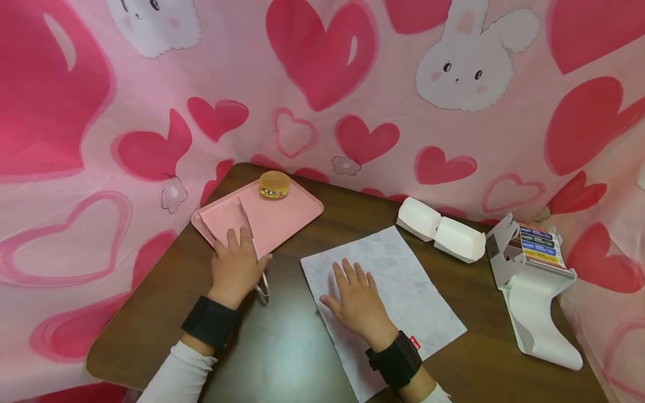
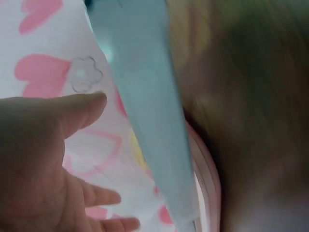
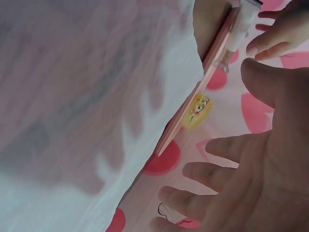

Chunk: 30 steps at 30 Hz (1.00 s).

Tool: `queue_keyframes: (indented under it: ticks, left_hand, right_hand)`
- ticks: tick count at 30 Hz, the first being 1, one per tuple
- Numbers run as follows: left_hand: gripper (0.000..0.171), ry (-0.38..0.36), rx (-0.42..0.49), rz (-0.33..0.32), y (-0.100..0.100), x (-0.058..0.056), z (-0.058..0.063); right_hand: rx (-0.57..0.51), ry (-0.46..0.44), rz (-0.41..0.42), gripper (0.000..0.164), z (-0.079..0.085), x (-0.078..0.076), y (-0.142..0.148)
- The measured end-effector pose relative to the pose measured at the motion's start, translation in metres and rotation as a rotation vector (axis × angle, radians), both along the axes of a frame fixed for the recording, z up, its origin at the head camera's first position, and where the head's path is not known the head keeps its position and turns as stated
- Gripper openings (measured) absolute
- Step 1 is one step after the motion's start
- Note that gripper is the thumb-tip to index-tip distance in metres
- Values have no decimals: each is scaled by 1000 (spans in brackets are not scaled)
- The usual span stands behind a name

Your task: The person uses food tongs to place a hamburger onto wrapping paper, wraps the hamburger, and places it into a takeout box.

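Above a pair of metal tongs is my left hand, its fingers spread. The tongs lie partly on the pink tray, their bent end on the table. In the left wrist view the thumb and fingers stand apart from the tongs. A toy-like burger sits at the tray's far side. My right hand hovers over a pale sheet with its fingers straight. In the right wrist view, shadows of those fingers fall on the sheet, and the hand holds nothing.
An open white burger box stands at the back of the dark wooden table. To its right is a white dispenser-like stand with coloured packs on top. A pink heart-patterned cloth hangs behind the table and at its sides.
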<state>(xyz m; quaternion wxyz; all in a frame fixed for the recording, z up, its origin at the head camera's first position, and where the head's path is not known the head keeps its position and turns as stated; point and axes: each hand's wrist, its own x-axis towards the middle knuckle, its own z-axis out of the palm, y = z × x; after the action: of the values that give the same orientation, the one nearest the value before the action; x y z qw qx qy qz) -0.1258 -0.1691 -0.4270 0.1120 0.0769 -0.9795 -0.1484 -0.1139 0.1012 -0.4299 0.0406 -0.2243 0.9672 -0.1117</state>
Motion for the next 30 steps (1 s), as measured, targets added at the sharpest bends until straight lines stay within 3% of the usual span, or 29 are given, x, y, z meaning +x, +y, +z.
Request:
queue_keyframes:
  ticks: [6, 12, 21, 25, 30]
  left_hand:
    - [95, -35, 41, 103, -11, -11, 0]
    - [102, -132, 113, 180, -23, -26, -2]
    - [109, -278, 134, 230, -28, -46, -1]
    - [110, -289, 157, 236, -27, -52, 0]
    - [111, -248, 241, 250, -30, -52, -2]
  right_hand:
    - [-36, 41, 12, 76, 0, 0, -9]
    - [-82, 75, 47, 74, -1, 1, -22]
    - [-92, 117, 53, 71, -4, 4, -28]
    - [-101, 110, 45, 72, -3, 4, -26]
    - [-118, 87, 38, 72, -2, 3, -24]
